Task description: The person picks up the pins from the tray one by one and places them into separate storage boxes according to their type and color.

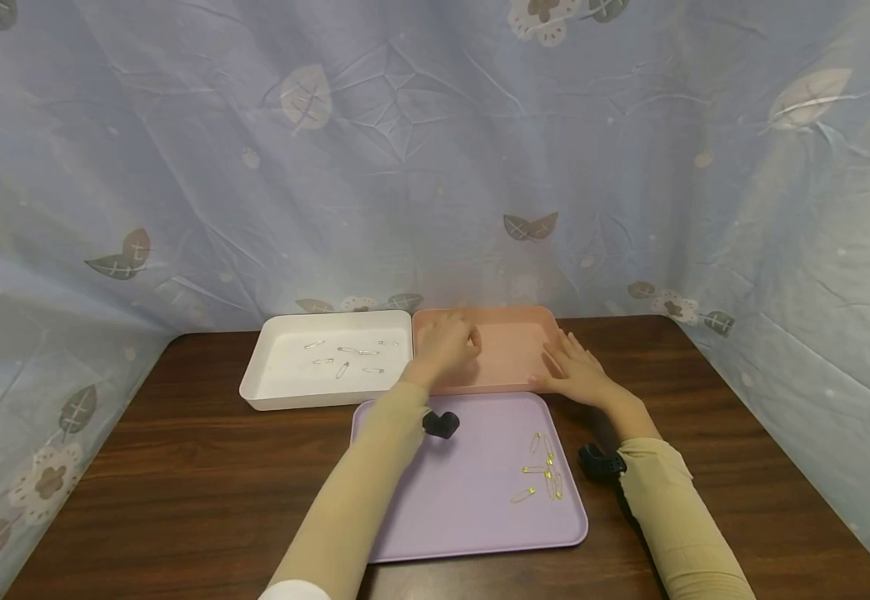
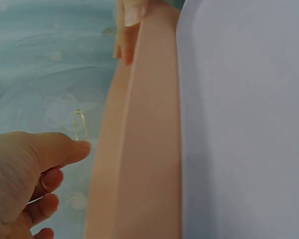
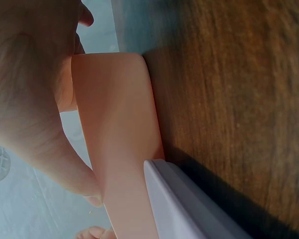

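My left hand (image 1: 446, 343) is over the peach tray (image 1: 513, 337). In the left wrist view its thumb and finger pinch a gold safety pin (image 2: 78, 111), which sticks up past the thumb tip. At the peach tray's right end, my right hand (image 1: 579, 373) lies with fingers spread across the rim. The right wrist view has that thumb (image 3: 84, 181) against the tray's near wall. Several gold safety pins (image 1: 547, 474) with yellow heads lie on the right part of the lilac tray (image 1: 472, 517). Silver safety pins (image 1: 342, 370) are scattered in the white tray (image 1: 277, 367).
White and peach trays stand side by side at the back of the dark wooden table (image 1: 202, 467). The lilac tray lies in front of them, close to the peach tray's near wall. A patterned curtain (image 1: 405, 167) hangs behind and along both sides.
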Tool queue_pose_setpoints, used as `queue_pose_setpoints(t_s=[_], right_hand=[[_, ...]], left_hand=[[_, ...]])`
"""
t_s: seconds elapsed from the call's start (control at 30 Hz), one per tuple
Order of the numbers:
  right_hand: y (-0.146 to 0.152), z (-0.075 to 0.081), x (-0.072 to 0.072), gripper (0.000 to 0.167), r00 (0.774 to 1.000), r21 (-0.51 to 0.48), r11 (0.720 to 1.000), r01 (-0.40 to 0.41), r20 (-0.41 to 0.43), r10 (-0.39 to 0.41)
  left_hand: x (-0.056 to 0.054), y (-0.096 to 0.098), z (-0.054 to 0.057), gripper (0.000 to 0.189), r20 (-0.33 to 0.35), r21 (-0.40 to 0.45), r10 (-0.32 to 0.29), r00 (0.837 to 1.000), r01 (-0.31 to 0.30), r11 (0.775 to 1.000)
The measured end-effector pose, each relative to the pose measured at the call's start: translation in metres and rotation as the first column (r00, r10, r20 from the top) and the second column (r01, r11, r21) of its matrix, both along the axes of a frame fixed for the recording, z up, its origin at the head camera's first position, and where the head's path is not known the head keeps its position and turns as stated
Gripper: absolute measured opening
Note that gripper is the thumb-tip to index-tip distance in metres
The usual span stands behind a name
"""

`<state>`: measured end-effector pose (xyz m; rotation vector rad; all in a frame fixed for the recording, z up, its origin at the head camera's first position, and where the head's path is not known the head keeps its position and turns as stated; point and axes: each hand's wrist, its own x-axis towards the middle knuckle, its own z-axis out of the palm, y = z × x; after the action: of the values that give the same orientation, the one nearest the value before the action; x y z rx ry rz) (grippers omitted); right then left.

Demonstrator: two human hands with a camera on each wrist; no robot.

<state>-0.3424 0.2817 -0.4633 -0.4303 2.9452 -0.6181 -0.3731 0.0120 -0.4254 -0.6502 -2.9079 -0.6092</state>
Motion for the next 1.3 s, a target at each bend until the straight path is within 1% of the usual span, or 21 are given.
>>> queue_pose_setpoints(t_s=[0.17,0.3,0.57,0.67,0.87,0.97,1.07,1.17,1.3], right_hand=[[0.0,0.0,0.001,0.093,1.0,-0.004,1.0,0.002,0.005,-0.002],[0.0,-0.001,0.0,0.092,1.0,-0.004,1.0,0.002,0.004,-0.002],[0.0,0.0,0.0,0.093,1.0,-0.01,1.0,0.001,0.013,-0.001],[0.0,0.0,0.0,0.092,1.0,-0.011,1.0,0.001,0.014,-0.001],[0.001,-0.001,0.0,0.092,1.0,-0.017,1.0,0.004,0.019,-0.004],[0.001,-0.002,-0.001,0.092,1.0,-0.013,1.0,0.003,0.019,-0.003],[0.001,-0.002,-0.001,0.093,1.0,-0.013,1.0,0.004,0.016,-0.004],[0.001,-0.002,-0.001,0.092,1.0,-0.019,1.0,0.003,0.012,-0.003],[0.001,-0.001,0.0,0.092,1.0,-0.019,1.0,0.005,0.007,-0.004]], left_hand=[[-0.006,0.003,-0.003,0.008,-0.01,-0.016,0.025,1.0,-0.026,1.0],[-0.009,0.005,-0.004,0.009,-0.015,-0.022,0.042,0.999,-0.043,0.999],[-0.016,0.007,-0.006,0.009,0.0,-0.054,0.094,0.996,-0.094,0.994],[-0.017,0.006,-0.007,0.008,-0.001,-0.059,0.113,0.994,-0.113,0.992],[-0.017,0.003,-0.007,0.007,-0.015,-0.056,0.11,0.994,-0.111,0.992],[-0.015,0.001,-0.006,0.005,-0.02,-0.04,0.098,0.995,-0.099,0.994],[-0.012,-0.002,-0.004,0.005,-0.033,-0.018,0.076,0.997,-0.077,0.997],[-0.005,-0.006,-0.001,0.006,-0.064,-0.002,0.051,0.997,-0.052,0.999],[0.008,-0.012,0.004,0.008,-0.114,0.008,0.021,0.993,-0.021,1.0]])
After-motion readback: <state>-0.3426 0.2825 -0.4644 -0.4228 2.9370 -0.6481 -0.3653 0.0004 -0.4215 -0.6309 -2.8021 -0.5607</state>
